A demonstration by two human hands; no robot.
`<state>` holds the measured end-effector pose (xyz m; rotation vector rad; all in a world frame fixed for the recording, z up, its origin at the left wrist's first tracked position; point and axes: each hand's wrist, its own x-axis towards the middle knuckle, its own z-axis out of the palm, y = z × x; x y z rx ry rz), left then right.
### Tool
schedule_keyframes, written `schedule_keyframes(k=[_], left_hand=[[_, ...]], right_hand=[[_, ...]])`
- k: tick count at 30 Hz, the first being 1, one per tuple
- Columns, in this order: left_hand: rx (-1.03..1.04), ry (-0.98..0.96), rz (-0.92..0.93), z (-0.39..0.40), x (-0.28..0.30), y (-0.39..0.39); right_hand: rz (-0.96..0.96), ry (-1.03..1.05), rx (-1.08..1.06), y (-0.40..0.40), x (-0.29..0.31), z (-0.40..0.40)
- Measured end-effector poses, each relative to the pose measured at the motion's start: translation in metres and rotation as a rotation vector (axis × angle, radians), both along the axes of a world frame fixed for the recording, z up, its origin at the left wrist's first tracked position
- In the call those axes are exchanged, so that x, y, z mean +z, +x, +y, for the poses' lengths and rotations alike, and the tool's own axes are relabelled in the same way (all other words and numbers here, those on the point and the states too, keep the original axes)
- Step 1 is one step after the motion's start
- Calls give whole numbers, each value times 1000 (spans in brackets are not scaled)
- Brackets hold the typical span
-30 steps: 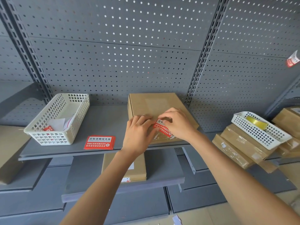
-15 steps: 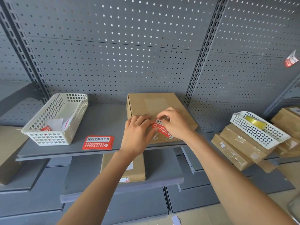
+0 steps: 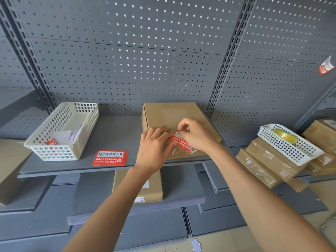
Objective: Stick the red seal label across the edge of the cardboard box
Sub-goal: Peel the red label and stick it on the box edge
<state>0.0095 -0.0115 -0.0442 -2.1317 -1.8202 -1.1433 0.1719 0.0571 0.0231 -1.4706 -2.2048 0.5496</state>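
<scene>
On the grey metal shelf (image 3: 60, 166), backed by a dark pegboard wall (image 3: 127, 66) pierced with rows of small round holes, we see a flat brown cardboard box (image 3: 169, 115) lying with a smooth matte top and a paler rectangular patch near its middle. The red seal label (image 3: 181, 142), a glossy rectangle printed with white Chinese characters that are partly hidden, sits at the box's near edge, tilted, with torn whitish residue showing on the cardboard just below it. Our left hand (image 3: 154, 148) lies flat on the box top, fingers extended together and touching the label's left end. Our right hand (image 3: 196, 135) curls over the label's upper right part, thumb and forefinger closed in a pinch at its top edge. Just left of the box lies a small stack of identical red labels (image 3: 110, 158), whose white band reads "此标签撕毁无效" above the letters "CIBIAOQIANSIHUIWUXIAO". Farther left stands a cream plastic lattice basket (image 3: 54, 151) holding white backing papers and a red scrap. To the right, a white plastic lattice basket (image 3: 298, 151) with a roll of yellowish clear tape (image 3: 284, 136) rests on stacked brown taped cartons (image 3: 263, 166).
</scene>
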Motion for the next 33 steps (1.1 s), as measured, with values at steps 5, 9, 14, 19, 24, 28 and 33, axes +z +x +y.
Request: schedule_keyframes(k=[5,9,14,19,24,28,33], left_hand=[[-1,2,-9,0,-1,0],[-6,-2,-11,1,-1,2],[2,9,-18,-1,-1,1],[3,-1,-22,-1,0,3],[1,-4,-28,-1,-1,2],[2,-9,-30,-1,0,2],[-2,-19,-36,-2,0,2]], right_hand=[[6,28,22,-1,-2,4],[-18,23,25,-2,2,7],[-84,7,48,-8,3,15],[-184,-9,88,-10,4,18],[-187,-44,128,-6,5,19],[-86,-78,133,-1,3,18],[142,-159,140,8,2,14]])
